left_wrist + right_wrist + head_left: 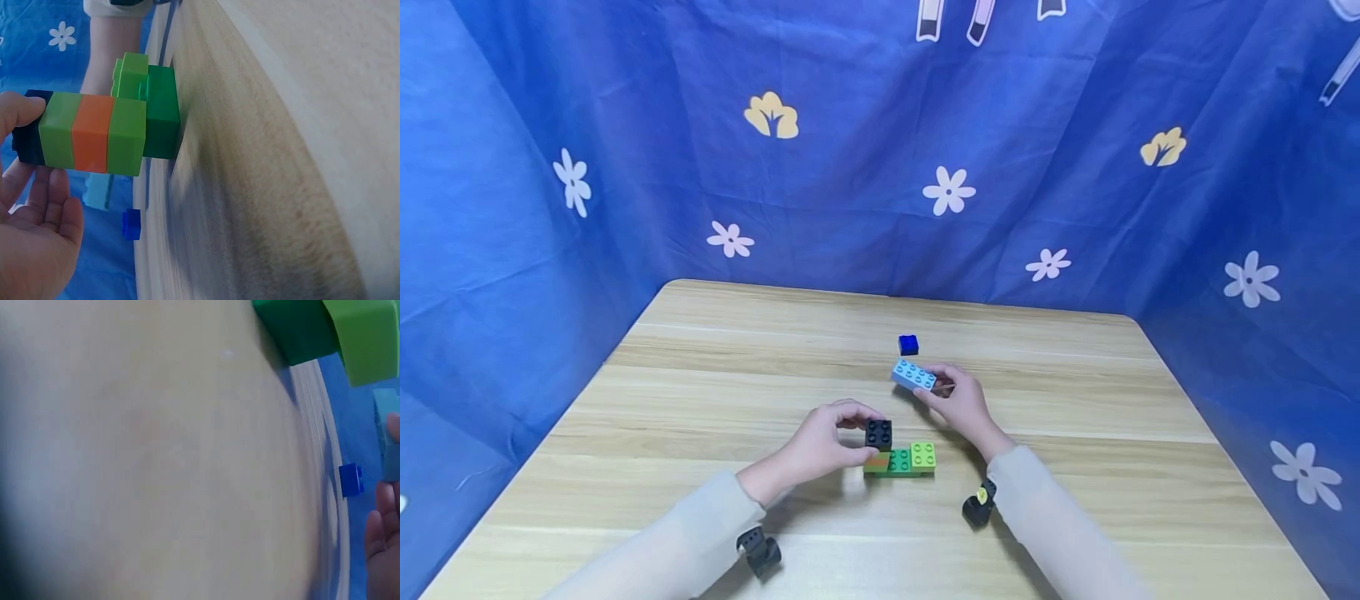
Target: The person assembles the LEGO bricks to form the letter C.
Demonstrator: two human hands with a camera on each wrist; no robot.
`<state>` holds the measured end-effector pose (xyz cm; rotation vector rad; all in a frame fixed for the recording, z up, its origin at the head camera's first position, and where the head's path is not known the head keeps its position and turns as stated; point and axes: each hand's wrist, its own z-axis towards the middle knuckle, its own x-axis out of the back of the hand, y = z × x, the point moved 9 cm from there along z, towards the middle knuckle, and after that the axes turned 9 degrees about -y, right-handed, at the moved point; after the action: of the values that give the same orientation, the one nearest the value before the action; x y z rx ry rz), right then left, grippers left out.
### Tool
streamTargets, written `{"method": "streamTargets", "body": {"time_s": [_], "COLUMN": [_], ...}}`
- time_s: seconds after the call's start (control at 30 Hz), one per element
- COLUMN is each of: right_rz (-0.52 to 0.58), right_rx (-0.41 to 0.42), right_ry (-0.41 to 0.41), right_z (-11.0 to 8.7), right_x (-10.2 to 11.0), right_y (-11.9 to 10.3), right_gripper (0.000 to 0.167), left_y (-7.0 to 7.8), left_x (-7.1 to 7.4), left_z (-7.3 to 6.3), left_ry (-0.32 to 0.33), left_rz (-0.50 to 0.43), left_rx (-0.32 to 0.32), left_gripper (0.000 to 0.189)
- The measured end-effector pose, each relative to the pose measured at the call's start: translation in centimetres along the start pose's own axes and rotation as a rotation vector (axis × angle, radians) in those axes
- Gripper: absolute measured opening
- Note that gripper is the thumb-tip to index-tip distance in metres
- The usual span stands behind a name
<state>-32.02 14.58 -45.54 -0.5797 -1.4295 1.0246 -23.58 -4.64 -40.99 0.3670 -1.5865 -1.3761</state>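
Observation:
My left hand [820, 442] pinches a black brick [878, 435] between thumb and fingers, at the top of a small tower. Below it in the left wrist view come a lime brick [60, 128], an orange brick [92, 133] and another lime brick [127, 136]. The tower stands at the left end of a dark green brick [900, 461], whose right end bears one more lime brick [923, 455]. Farther back, my right hand [964, 407] grips a light blue brick [913, 375] by its right end, studs up. The right wrist view shows this only at its edge.
A small dark blue brick [908, 344] lies on the wooden table [700, 375], just behind the light blue one. Blue cloth [850, 167] with flower prints hangs behind the table and along both sides.

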Motion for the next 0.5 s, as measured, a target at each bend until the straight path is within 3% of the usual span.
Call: {"method": "streamTargets", "body": {"time_s": [0.3,0.5], "right_rz": [0.073,0.119], "right_rx": [0.111,0.18], "right_ry": [-0.024,-0.094], "right_z": [-2.2,-3.4], "right_x": [0.4,0.9], "right_y": [-2.0,-4.4], "right_gripper": [0.037,0.038], "left_y": [0.2,0.2], "left_x": [0.1,0.1], "left_z": [0.0,0.0], "left_ry": [0.008,0.005], "left_rz": [0.015,0.014], "left_rx": [-0.009,0.0], "left_gripper": [0.037,0.038]}}
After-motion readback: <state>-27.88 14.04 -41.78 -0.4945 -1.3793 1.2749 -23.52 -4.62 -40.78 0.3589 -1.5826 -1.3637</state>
